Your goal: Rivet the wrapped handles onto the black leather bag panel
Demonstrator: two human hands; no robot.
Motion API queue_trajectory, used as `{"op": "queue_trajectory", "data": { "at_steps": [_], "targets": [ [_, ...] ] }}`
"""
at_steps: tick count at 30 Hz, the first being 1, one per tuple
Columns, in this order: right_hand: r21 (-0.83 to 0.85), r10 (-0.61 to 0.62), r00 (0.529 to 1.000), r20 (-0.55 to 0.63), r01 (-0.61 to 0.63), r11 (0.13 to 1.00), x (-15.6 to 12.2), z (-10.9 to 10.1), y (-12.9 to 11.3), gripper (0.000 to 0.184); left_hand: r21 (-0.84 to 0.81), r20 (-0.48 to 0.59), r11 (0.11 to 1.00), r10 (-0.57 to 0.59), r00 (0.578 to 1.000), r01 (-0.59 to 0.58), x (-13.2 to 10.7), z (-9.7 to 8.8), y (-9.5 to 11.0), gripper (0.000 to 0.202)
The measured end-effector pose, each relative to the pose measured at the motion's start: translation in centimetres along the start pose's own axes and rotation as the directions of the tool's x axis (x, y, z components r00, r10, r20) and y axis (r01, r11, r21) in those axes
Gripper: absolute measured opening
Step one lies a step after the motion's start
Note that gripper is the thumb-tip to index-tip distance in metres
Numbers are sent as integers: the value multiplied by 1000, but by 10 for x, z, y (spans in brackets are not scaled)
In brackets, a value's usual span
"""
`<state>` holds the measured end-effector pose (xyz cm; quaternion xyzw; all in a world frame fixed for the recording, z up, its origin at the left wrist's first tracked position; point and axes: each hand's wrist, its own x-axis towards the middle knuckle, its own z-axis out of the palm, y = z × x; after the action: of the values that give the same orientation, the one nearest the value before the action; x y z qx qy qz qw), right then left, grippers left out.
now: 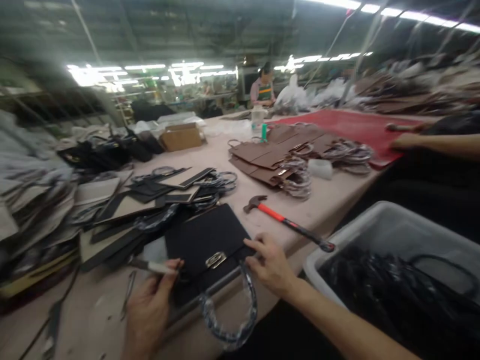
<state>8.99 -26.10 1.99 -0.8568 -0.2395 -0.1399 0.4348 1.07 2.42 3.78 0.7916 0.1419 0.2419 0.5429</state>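
Observation:
A black handbag panel (208,237) with a metal clasp (215,260) lies at the table's near edge. Its handle (228,332), wrapped in clear plastic, hangs over that edge. My left hand (152,300) is closed at the panel's left side, on a slim pale tool (155,267) with a darker end; blur hides its exact kind. On the panel's right edge, my right hand (272,265) pinches with thumb and fingers. A claw hammer (277,216) with a red and black handle rests just beyond my right hand.
Loose black and beige panels (138,205) pile up at left. Brown bag pieces (270,155) with wrapped handles lie farther back, near a red sheet (337,125). A white bin (378,212) of black pieces stands at right. A co-worker's arm (423,142) reaches in with a hammer.

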Motion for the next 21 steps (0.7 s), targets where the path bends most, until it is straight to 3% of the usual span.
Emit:
{"op": "queue_trajectory", "data": {
  "at_steps": [3,8,12,14,17,19,21],
  "targets": [
    [35,-5,999,-41,7,999,0,1,9,37,-51,28,994,-93,995,94,-1,-5,-5,56],
    [7,2,995,-101,-1,1000,-11,4,7,33,-90,61,994,-48,997,53,6,24,17,48],
    [-6,-26,994,-105,25,1000,-8,-1,4,26,-61,148,998,14,989,-5,6,45,36,39],
    [-14,-79,996,-44,79,997,5,-11,5,35,-31,173,999,34,984,-29,4,53,41,35],
    [23,-173,970,173,172,985,30,-27,10,51,-2,175,998,54,983,-55,3,58,41,31],
    [92,-224,926,305,205,974,43,-32,16,48,-1,178,998,63,982,-64,1,56,38,28],
    [174,-260,908,329,213,962,48,-31,21,44,-16,180,998,69,981,-67,0,52,35,26]
  ]
}}
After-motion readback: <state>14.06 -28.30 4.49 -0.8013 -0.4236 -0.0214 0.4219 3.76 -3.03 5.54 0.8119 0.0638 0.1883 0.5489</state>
